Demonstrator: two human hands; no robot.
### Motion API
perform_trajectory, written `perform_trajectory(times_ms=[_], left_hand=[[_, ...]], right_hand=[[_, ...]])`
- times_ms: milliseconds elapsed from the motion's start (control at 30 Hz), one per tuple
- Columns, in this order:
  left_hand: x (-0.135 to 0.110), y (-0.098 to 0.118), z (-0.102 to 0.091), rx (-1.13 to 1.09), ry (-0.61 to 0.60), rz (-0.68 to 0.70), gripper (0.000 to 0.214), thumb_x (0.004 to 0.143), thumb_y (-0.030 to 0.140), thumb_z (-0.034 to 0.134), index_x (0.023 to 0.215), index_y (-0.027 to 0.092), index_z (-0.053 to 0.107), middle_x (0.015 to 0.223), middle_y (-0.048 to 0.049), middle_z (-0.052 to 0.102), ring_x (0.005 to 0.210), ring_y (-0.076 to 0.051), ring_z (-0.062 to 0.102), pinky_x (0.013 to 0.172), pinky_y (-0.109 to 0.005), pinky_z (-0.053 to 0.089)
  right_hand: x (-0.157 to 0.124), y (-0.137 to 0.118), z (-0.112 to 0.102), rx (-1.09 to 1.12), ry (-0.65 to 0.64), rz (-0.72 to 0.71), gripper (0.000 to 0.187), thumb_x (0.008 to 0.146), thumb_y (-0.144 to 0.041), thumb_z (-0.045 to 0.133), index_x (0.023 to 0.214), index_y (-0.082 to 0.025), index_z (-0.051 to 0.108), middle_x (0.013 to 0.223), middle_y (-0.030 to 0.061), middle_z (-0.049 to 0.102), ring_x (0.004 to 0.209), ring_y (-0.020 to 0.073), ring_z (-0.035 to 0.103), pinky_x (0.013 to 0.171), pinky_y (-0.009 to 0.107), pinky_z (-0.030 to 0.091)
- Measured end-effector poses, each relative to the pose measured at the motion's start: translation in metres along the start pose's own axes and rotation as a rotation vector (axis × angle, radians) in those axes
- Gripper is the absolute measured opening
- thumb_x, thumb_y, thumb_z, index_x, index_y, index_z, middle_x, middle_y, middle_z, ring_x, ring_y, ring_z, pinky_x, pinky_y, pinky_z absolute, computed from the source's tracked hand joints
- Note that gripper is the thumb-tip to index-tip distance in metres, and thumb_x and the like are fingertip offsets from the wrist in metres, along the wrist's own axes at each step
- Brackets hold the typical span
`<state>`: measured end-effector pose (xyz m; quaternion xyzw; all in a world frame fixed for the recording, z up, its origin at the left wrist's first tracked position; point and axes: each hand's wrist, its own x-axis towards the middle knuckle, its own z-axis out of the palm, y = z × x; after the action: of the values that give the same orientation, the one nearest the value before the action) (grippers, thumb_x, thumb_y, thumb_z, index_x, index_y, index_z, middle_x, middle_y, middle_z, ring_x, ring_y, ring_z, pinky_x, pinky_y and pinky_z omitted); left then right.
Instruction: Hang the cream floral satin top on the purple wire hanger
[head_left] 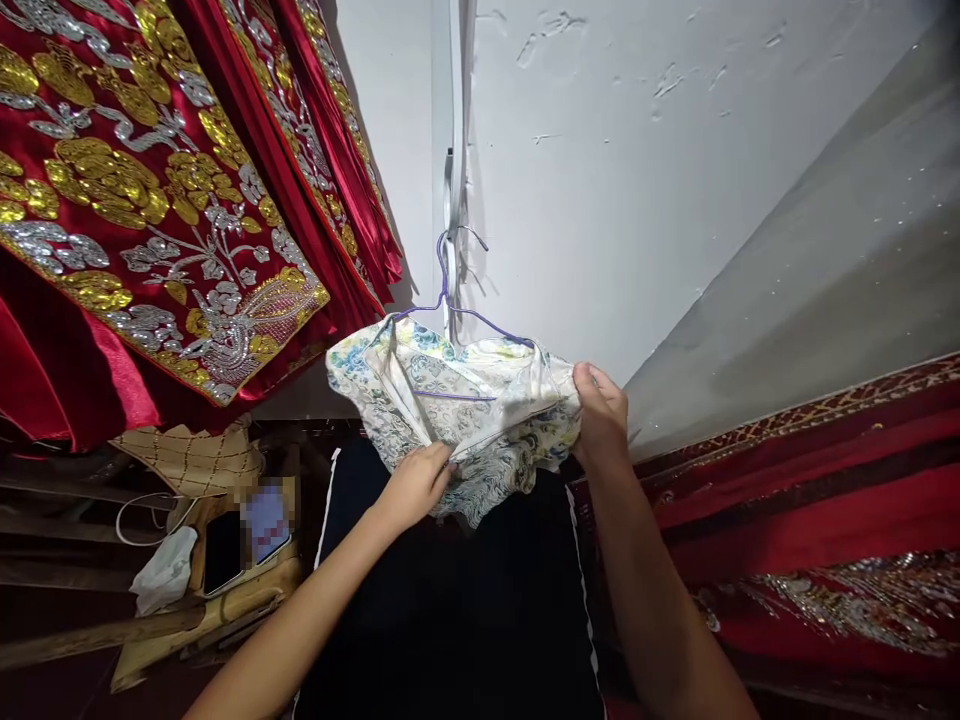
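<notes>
A white blouse with a blue, yellow and grey floral pattern (pixel 499 435) hangs on a purple wire hanger (pixel 444 268). The hanger's hook is caught on a metal hook (pixel 474 238) on the wall. My left hand (pixel 417 483) grips the front of the blouse near the bottom of its neckline, fingers closed on the cloth. At the right shoulder edge, my right hand (pixel 601 412) pinches the fabric between thumb and fingers. The neckline gapes, showing the hanger's lower bar inside.
Red cloth with gold and silver sequins (pixel 142 190) hangs at upper left. Below it, a wooden chair (pixel 206 620) bears a phone (pixel 223 550), a second lit device (pixel 268 520) and a white plastic bag (pixel 166 570). Another red embellished cloth (pixel 825 520) is at right.
</notes>
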<state>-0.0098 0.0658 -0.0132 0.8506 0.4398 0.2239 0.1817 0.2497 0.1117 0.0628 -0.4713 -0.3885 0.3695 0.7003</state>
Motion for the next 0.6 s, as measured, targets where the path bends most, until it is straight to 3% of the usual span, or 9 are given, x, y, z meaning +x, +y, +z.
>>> perform_trajectory(times_ms=[67, 200, 267, 333, 367, 467, 533, 600], left_hand=[[-0.007, 0.002, 0.004, -0.022, 0.030, -0.009, 0.020, 0.101, 0.023, 0.037, 0.084, 0.024, 0.047, 0.086, -0.0063, 0.056, 0.079, -0.025, 0.056, 0.072, -0.039, 0.046], [-0.018, 0.008, 0.010, -0.207, 0.093, -0.070, 0.023, 0.094, 0.009, 0.034, 0.086, 0.024, 0.048, 0.090, -0.0074, 0.057, 0.082, -0.024, 0.058, 0.074, -0.038, 0.049], [-0.019, 0.013, 0.012, -0.324, 0.106, -0.084, 0.027, 0.093, 0.006, 0.033, 0.090, 0.024, 0.052, 0.093, -0.0078, 0.059, 0.085, -0.023, 0.061, 0.078, -0.038, 0.051], [-0.018, 0.020, 0.015, -0.432, 0.125, -0.099, 0.030, 0.094, 0.007, 0.033, 0.098, 0.025, 0.056, 0.096, -0.0086, 0.062, 0.091, -0.023, 0.065, 0.083, -0.039, 0.052], [-0.018, 0.024, 0.016, -0.479, 0.136, -0.112, 0.031, 0.095, 0.008, 0.033, 0.103, 0.025, 0.058, 0.098, -0.0090, 0.063, 0.095, -0.023, 0.066, 0.086, -0.039, 0.052], [-0.017, 0.034, 0.019, -0.588, 0.178, -0.159, 0.032, 0.097, 0.013, 0.036, 0.112, 0.025, 0.061, 0.102, -0.0090, 0.067, 0.098, -0.023, 0.066, 0.089, -0.040, 0.053], [-0.018, 0.039, 0.019, -0.629, 0.222, -0.209, 0.032, 0.097, 0.015, 0.038, 0.116, 0.024, 0.062, 0.098, -0.0074, 0.067, 0.091, -0.022, 0.066, 0.084, -0.037, 0.052], [-0.020, 0.043, 0.018, -0.644, 0.275, -0.267, 0.033, 0.097, 0.015, 0.038, 0.120, 0.023, 0.061, 0.081, -0.0029, 0.063, 0.075, -0.019, 0.061, 0.073, -0.032, 0.050]], right_hand=[[-0.001, 0.008, -0.002, -0.077, 0.086, -0.075, 0.033, 0.084, -0.052, 0.067, 0.090, -0.020, 0.070, 0.077, 0.0022, 0.067, 0.079, 0.0206, 0.066, 0.067, 0.030, 0.054], [-0.031, 0.034, -0.004, -0.217, 0.481, -0.357, 0.024, 0.085, -0.037, 0.067, 0.104, -0.023, 0.069, 0.108, 0.0045, 0.066, 0.104, 0.0213, 0.061, 0.089, 0.034, 0.050], [-0.061, 0.055, -0.003, -0.183, 0.510, -0.364, 0.017, 0.088, -0.035, 0.064, 0.101, -0.025, 0.067, 0.103, 0.0039, 0.065, 0.100, 0.0211, 0.061, 0.090, 0.035, 0.049], [-0.091, 0.077, 0.002, -0.162, 0.258, -0.166, 0.011, 0.089, -0.034, 0.062, 0.094, -0.025, 0.066, 0.082, 0.0016, 0.064, 0.079, 0.0207, 0.061, 0.078, 0.035, 0.050], [-0.103, 0.087, 0.006, -0.181, 0.064, -0.056, 0.010, 0.089, -0.034, 0.062, 0.089, -0.025, 0.066, 0.077, 0.0015, 0.063, 0.074, 0.0211, 0.060, 0.073, 0.035, 0.050], [-0.123, 0.110, 0.016, -0.191, -0.399, 0.127, 0.018, 0.091, -0.038, 0.058, 0.082, -0.023, 0.064, 0.074, 0.0021, 0.064, 0.072, 0.0212, 0.061, 0.068, 0.034, 0.050], [-0.124, 0.115, 0.021, -0.195, -0.507, 0.109, 0.019, 0.092, -0.038, 0.055, 0.085, -0.022, 0.063, 0.080, 0.0026, 0.066, 0.079, 0.0210, 0.064, 0.073, 0.033, 0.052], [-0.120, 0.116, 0.024, -0.242, -0.529, 0.059, 0.015, 0.091, -0.034, 0.056, 0.092, -0.022, 0.063, 0.086, 0.0032, 0.068, 0.086, 0.0210, 0.066, 0.079, 0.033, 0.053]])
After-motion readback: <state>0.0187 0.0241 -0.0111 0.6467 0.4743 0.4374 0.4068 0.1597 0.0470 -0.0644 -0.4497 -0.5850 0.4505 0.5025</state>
